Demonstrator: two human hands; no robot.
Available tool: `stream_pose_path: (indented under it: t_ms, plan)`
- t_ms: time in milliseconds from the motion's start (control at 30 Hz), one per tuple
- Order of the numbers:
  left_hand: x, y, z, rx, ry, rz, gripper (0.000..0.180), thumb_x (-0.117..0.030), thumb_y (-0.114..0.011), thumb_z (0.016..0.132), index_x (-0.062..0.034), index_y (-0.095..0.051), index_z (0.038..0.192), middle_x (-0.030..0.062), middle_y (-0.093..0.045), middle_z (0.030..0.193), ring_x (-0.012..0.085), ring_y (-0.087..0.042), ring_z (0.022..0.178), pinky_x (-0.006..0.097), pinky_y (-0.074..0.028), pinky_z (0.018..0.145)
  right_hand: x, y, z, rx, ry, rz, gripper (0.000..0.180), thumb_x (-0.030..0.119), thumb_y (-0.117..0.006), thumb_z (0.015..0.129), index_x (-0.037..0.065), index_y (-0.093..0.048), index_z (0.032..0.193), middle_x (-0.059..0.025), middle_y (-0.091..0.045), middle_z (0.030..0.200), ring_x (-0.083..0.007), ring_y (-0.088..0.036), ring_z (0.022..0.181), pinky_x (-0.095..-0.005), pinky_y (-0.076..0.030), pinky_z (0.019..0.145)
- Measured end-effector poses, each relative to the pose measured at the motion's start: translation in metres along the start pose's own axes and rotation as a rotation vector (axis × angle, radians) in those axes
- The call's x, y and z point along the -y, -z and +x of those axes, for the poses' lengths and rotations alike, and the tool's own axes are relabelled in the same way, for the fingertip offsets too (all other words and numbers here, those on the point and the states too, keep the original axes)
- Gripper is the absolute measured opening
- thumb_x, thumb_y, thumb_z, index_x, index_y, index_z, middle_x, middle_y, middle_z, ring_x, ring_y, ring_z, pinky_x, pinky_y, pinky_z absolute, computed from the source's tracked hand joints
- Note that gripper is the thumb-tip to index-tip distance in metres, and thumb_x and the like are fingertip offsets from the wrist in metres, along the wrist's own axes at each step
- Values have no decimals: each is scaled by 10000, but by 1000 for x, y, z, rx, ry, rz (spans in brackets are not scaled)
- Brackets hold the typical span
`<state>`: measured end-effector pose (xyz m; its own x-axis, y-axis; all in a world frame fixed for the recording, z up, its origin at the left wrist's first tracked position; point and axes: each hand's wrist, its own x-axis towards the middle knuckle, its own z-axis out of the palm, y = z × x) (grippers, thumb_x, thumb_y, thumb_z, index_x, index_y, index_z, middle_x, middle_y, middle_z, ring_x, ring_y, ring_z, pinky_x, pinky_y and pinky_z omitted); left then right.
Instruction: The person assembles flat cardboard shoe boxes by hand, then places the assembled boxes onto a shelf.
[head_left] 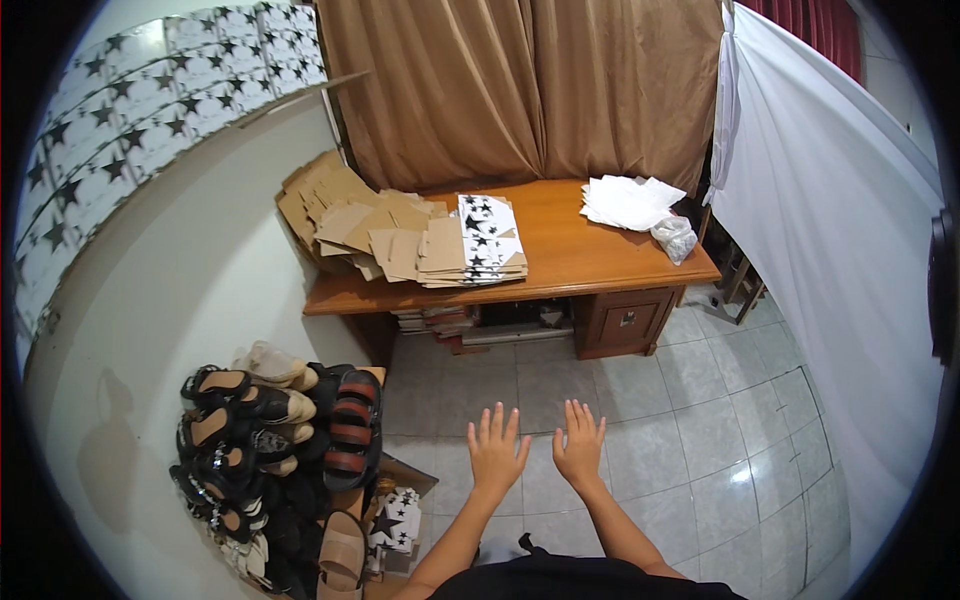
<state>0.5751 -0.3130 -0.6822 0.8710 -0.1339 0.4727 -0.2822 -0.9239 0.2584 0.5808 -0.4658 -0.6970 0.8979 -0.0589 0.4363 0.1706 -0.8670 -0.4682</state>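
Both hands are stretched out over the tiled floor, palms down and holding nothing. My left hand (497, 452) has its fingers spread. Beside it, a small gap away, my right hand (579, 442) is likewise open with fingers extended. Ahead of them stands a wooden desk (560, 240). On its left half lie a heap of flattened brown cardboard pieces (350, 215) and a stack of folded cardboard (440, 255) with a white, black-starred piece (490, 235) on top. White paper sheets (630, 203) and a clear plastic bag (675, 238) rest at its right end.
Left of my hands, several sandals and shoes (240, 440) are piled by the wall, near a carton with a star-printed box (397, 520). Star-printed boxes (120, 100) line a high shelf. A brown curtain (450, 90) hangs behind the desk, a white cloth (800, 200) at right.
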Motion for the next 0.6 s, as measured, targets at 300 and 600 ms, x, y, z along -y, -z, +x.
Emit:
stream_pose_path:
  t_ms: [300, 600]
  plan:
    - [36, -121, 129, 90, -20, -63, 524, -369, -547, 853, -87, -490, 1291, 161, -407, 1378, 346, -379, 1261, 535, -251, 1029, -67, -89, 116, 73, -136, 52, 501, 203, -525, 829, 60, -449, 1304, -141, -457, 1333, -300, -375, 1278, -587, -168, 1055]
    - [75, -214, 287, 150, -61, -94, 488, -367, -547, 853, -81, -525, 1248, 170, -441, 1342, 336, -393, 1255, 516, -269, 1026, -102, -157, 283, 141, -56, 196, 394, 183, -527, 835, 74, -520, 1213, -137, -548, 1186, -303, -504, 1114, -552, -285, 1008]
